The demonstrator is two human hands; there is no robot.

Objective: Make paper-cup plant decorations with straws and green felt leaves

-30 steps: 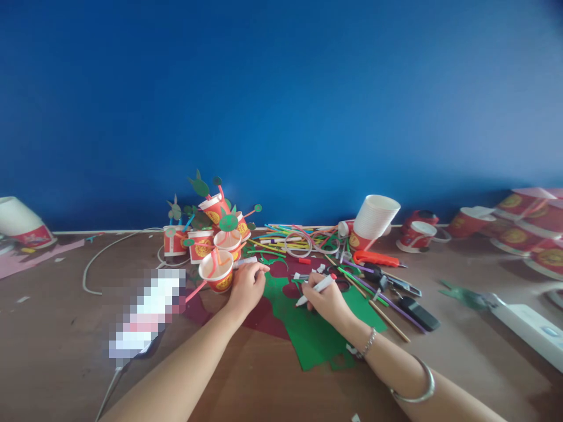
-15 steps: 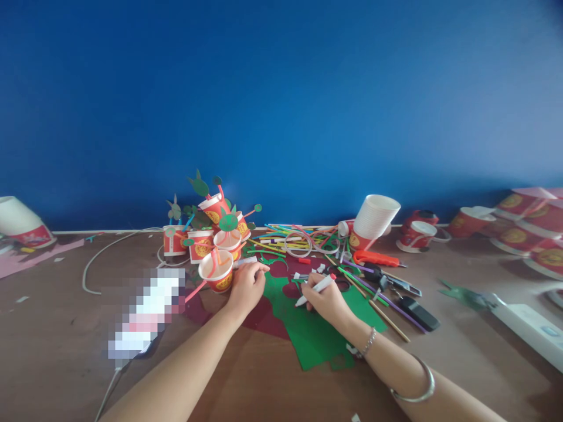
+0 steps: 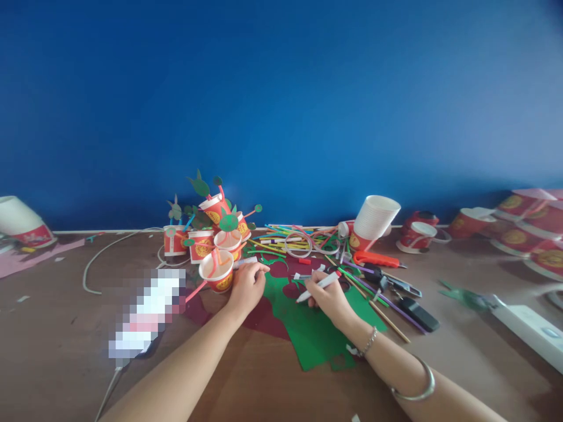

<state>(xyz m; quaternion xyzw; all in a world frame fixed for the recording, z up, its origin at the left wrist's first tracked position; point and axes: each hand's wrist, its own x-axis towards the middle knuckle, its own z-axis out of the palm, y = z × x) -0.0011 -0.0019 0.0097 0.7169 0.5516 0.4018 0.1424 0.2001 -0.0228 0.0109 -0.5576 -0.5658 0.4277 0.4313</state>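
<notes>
My right hand (image 3: 328, 299) grips a white marker (image 3: 325, 281) with a red end. Its tip points down-left at the green sheet (image 3: 308, 331), which has holes cut in it; I cannot tell if they touch. My left hand (image 3: 248, 285) rests by the sheet's upper left edge, its visible fingers stretched to the right and the others hidden. Dark red sheets (image 3: 266, 318) lie under and beside the green one. A second whitish pen (image 3: 244, 262) lies just behind my left hand. Close to its left stands a red-and-white paper cup (image 3: 216, 272) with a pinkish-red strip inside.
Decorated cups (image 3: 201, 247) cluster at the back left. Colourful straws (image 3: 272, 246) lie along the wall, beside a tall cup stack (image 3: 373, 220). To the right are an orange glue gun (image 3: 378, 259), keys with a black fob (image 3: 417, 312), pliers (image 3: 468, 298) and a white box (image 3: 532, 334).
My right hand and the marker have shifted slightly right, with the marker tip a little higher. My left hand and the sheets look the same.
</notes>
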